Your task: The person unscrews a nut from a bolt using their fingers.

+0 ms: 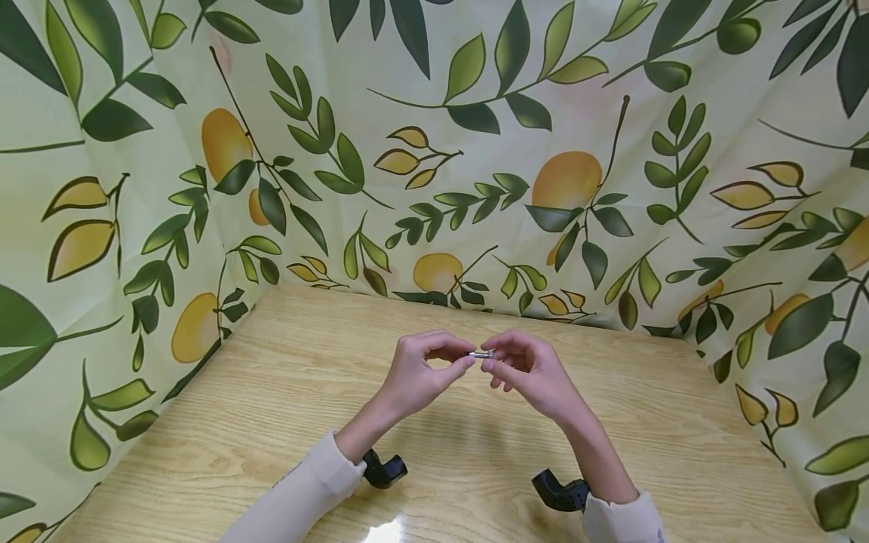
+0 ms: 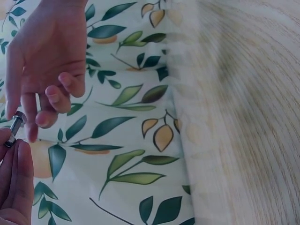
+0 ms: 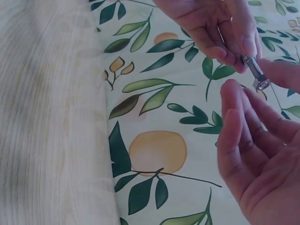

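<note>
A small silver threaded bolt point(image 3: 253, 69) is held up between the hands, and its hex-shaped end point(image 3: 261, 84) points toward my right hand. My left hand point(image 1: 422, 371) pinches the other end between thumb and fingertips; that end is partly hidden by them. In the left wrist view the bolt point(image 2: 16, 125) slants up from the left fingertips point(image 2: 24, 152). My right hand point(image 1: 532, 373) has its thumb and fingers spread on either side of the hex end, one fingertip right at it and a gap at the other side. Its remaining fingers are loosely bent.
Both hands are above a light wood-grain table point(image 1: 305, 362). Behind and at the sides hangs a cloth point(image 1: 475, 166) printed with leaves and oranges. Black curved wrist mounts point(image 1: 385, 469) sit at both cuffs. A bright reflection shows at the table's front.
</note>
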Tool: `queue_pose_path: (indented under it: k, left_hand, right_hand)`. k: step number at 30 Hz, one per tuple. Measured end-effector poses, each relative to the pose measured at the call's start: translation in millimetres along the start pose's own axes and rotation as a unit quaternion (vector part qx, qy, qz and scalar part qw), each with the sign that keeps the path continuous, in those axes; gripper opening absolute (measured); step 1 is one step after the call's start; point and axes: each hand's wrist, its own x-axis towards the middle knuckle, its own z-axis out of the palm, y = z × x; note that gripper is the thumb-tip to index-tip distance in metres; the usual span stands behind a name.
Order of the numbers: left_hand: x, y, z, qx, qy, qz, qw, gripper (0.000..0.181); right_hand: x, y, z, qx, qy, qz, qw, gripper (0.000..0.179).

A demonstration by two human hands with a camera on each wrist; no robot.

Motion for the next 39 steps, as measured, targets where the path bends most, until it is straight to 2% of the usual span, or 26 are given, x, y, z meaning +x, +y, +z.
queue_pose_path:
  k: [7,13,21,28,35,39]
  left_hand:
    - [0.2,0.1,-0.2,0.004,0.001,-0.003,1.0,0.01]
    - [-0.1,-2.2,0.4,0.0,0.005,-0.002,1.0,0.009]
    - [0.5,-1.2,0.6,0.0,0.002,-0.004,1.0,0.009]
    - [-0.1,-1.9,0.5,0.005,-0.003,-0.009,0.9999,0.009]
    - [0.0,-1.8,0.5,0.001,-0.003,-0.007,1.0,0.01]
    - [0.3,-1.9,-0.1,-0.002,0.0,-0.005,1.0,0.01]
  right_hand:
    - [1.4,0.1,-0.2,-0.003,-0.01,0.018,0.9998,0.025]
    - [0.0,-1.1,-0.3,0.01,-0.008,0.007,0.9999,0.017]
    - [-0.2,-1.8,0.4,0.024,-0.012,0.007,0.9996,0.022]
    - [2.0,1.9,1.1,0.042,-0.047,0.001,0.998,0.024]
    - [0.0,0.9,0.9,0.049,-0.018,-0.019,0.9984,0.019]
    - [-0.8,0.5,1.5,0.048,-0.006,-0.022,0.9986,0.023]
